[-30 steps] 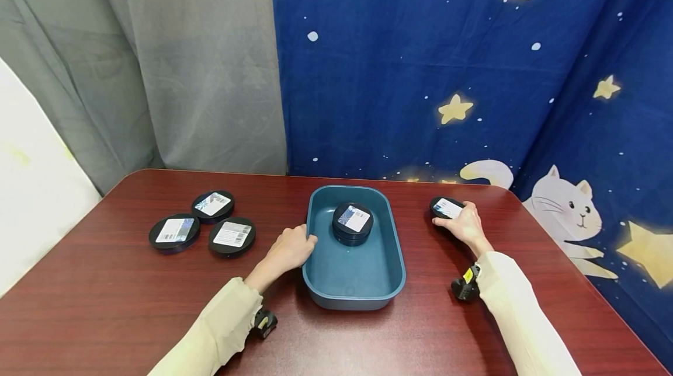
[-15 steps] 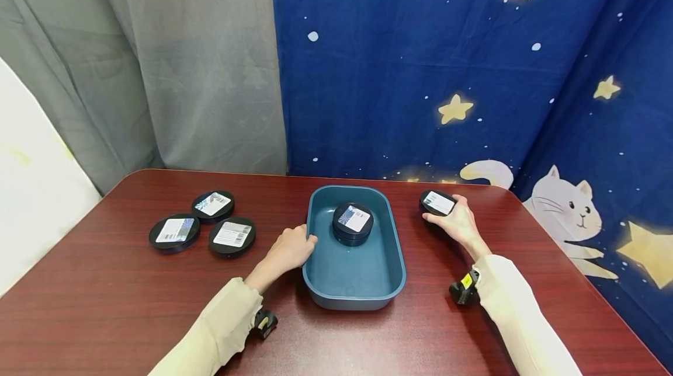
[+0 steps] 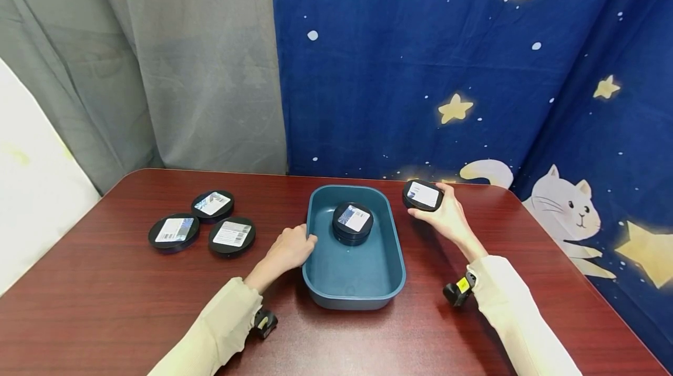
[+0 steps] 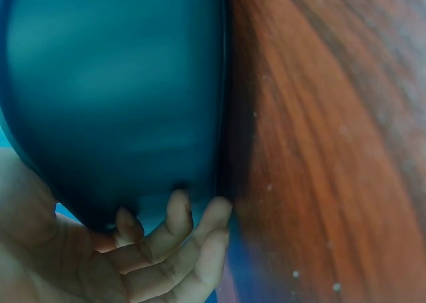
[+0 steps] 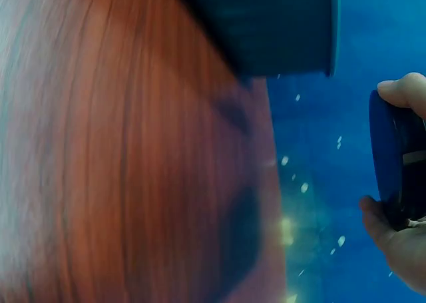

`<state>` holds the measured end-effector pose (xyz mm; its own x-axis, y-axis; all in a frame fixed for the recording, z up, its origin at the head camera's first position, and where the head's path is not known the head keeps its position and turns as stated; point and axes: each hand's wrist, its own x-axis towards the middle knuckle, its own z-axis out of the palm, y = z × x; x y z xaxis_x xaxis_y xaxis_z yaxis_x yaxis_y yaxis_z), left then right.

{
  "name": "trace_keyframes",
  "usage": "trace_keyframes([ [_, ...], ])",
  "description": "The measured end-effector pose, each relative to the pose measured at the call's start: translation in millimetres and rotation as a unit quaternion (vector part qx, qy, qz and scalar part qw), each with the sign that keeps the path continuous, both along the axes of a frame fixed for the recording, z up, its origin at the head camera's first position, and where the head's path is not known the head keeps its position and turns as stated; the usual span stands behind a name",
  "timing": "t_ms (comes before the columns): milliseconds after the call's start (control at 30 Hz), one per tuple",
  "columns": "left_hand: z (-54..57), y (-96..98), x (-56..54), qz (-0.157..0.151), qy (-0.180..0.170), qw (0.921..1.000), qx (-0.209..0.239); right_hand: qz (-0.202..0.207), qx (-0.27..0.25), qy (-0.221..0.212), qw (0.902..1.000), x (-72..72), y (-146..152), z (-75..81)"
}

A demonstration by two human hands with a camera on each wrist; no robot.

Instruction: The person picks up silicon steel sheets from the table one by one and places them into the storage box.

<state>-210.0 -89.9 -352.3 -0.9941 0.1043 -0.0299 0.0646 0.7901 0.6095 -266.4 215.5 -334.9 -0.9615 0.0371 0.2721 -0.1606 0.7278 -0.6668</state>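
Note:
My right hand (image 3: 451, 221) holds a round, flat black tin (image 3: 423, 195) with a white label, thumb and fingers on opposite sides of its edge. The right wrist view shows the tin (image 5: 393, 156) raised above the table, its underside edge-on. My left hand (image 3: 288, 249) grips the left rim of a blue-teal rectangular plastic bin (image 3: 349, 279); in the left wrist view its curled fingers (image 4: 180, 213) lie against the bin's outer wall. Inside the bin, toward the back, sits another labelled black tin (image 3: 352, 221) that shows two layers.
Three labelled black tins (image 3: 211, 205) lie close together on the red-brown wooden table (image 3: 131, 306), left of the bin. A grey curtain (image 3: 205, 72) and a blue starry curtain (image 3: 378, 72) hang behind the table's far edge.
My right hand has lifted the tin off the table at the right and moved it left toward the bin. My left hand and the bin have stayed in place.

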Motion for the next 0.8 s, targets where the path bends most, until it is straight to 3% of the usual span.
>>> trace_keyframes([
  [367, -0.4, 0.3, -0.5, 0.004, -0.005, 1.0, -0.001, 0.066, -0.013, 0.027, 0.9974, 11.7, -28, 17.9],
  [800, -0.3, 0.1, -0.6, 0.003, -0.002, 1.0, -0.002, 0.108, 0.002, 0.034, 0.9935, 14.9, -63, 20.7],
])
